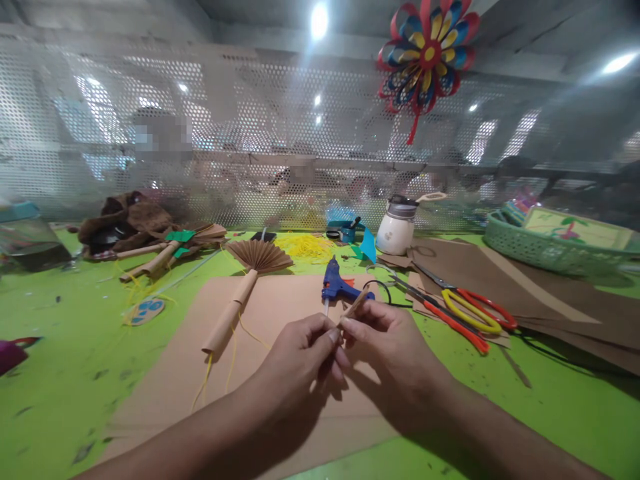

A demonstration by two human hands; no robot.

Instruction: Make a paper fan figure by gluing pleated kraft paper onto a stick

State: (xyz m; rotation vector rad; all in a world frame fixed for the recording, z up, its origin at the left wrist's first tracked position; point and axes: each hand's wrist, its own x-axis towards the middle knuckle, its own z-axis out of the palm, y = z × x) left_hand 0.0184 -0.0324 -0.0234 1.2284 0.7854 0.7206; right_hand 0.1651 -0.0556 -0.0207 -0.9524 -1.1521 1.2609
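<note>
My left hand [311,350] and my right hand [387,337] meet over a large sheet of brown paper [290,393]. Between their pinched fingertips is a narrow strip of brown paper [356,303]; its lower end is hidden by the fingers. Just beyond them a blue glue gun [336,283] rests on the sheet. To the left lies a rolled brown paper tube [231,317] with a pleated paper fan [259,255] at its top and yellow string [201,383] trailing from it.
Red- and yellow-handled scissors [473,313] lie at right on brown sheets [530,300]. A green basket [555,250] and white jar [397,230] stand behind. Yellow shreds [313,247] lie at the back, a similar paper piece [160,260] at left. A perforated screen [280,133] closes off the far side.
</note>
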